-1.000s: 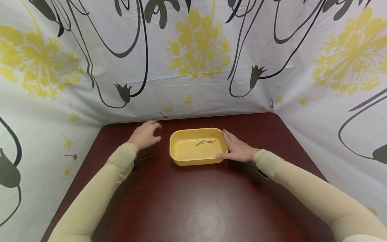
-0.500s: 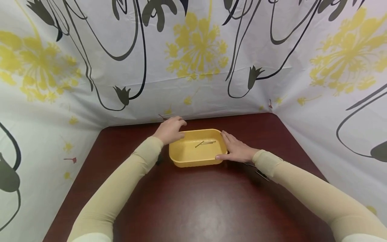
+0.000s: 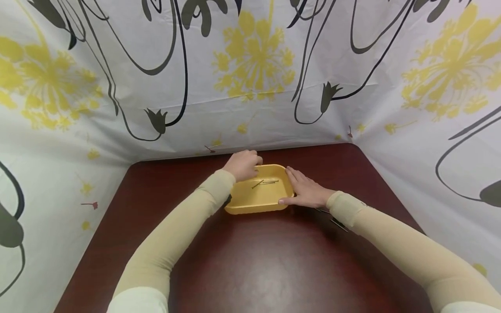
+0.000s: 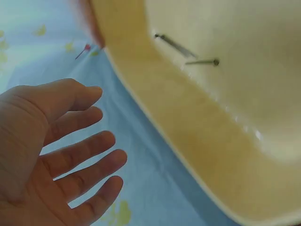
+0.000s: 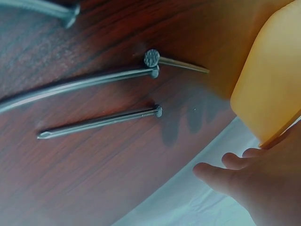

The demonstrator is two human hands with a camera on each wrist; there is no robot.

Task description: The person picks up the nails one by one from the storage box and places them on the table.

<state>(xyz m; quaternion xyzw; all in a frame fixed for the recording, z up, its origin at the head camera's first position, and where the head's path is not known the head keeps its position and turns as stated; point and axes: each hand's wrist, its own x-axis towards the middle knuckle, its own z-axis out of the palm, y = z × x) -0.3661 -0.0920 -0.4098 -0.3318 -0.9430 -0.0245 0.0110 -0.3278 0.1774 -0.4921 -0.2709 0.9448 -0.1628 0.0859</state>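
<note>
A yellow plastic tub [image 3: 254, 209] sits on the table in the head view, with nails [image 3: 264, 183] lying on its floor. My left hand [image 3: 242, 165] is over the tub's far left part. In the left wrist view its fingers [image 4: 89, 165] are spread and loosely bent, holding nothing. My right hand [image 3: 309, 191] rests against the tub's right end, fingers extended along the wall and thumb on the near rim. Several nails [image 5: 103, 121] lie on the table beneath the right wrist; one has a bent shaft.
The dark red-brown table [image 3: 274, 261] extends in front of the tub. A white cloth [image 3: 219, 95] with yellow and grey flowers hangs behind the table and on both sides. My left sleeve [image 3: 195, 204] covers part of the table left of the tub.
My left hand has moved right, from the table's left side to above the tub's far left part. My right hand and the nails in the tub have stayed put.
</note>
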